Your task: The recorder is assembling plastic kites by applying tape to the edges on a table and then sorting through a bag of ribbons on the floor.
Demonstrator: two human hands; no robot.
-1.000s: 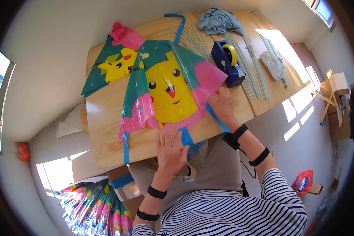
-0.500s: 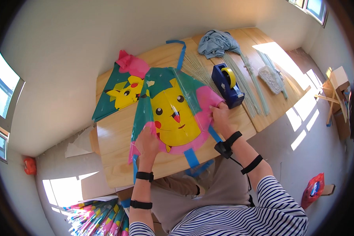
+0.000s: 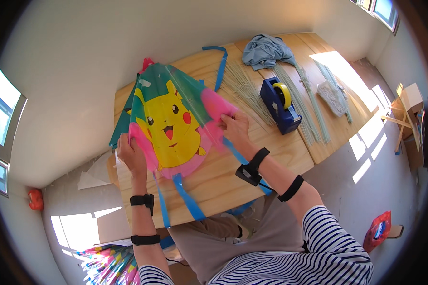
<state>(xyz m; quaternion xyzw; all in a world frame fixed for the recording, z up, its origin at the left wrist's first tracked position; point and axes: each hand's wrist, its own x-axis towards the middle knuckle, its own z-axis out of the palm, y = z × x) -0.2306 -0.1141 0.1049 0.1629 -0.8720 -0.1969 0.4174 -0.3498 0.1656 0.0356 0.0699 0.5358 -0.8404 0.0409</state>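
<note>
A thin plastic kite (image 3: 171,121), green and pink with a yellow cartoon figure, is stretched between my hands over the left part of the table. My left hand (image 3: 132,154) pinches its pink left edge. At the pink right corner, my right hand (image 3: 235,129) grips the sheet between thumb and fingers. Blue tails (image 3: 188,197) hang from the kite's lower edge toward the table's front. Beneath it lies another green kite (image 3: 122,128), mostly covered now, with only its left edge and a pink tip showing.
A dark blue tape dispenser (image 3: 280,107) with yellow tape stands right of the kite. Thin pale sticks (image 3: 245,88) lie beyond and beside it. A grey-blue cloth (image 3: 267,51) and a clear packet (image 3: 333,99) rest farther back. Colourful folded kites (image 3: 111,266) sit low at the left.
Both hands have moved left and somewhat upward, carrying the kite. It now lies over most of the kite beneath, hiding that one's yellow figure.
</note>
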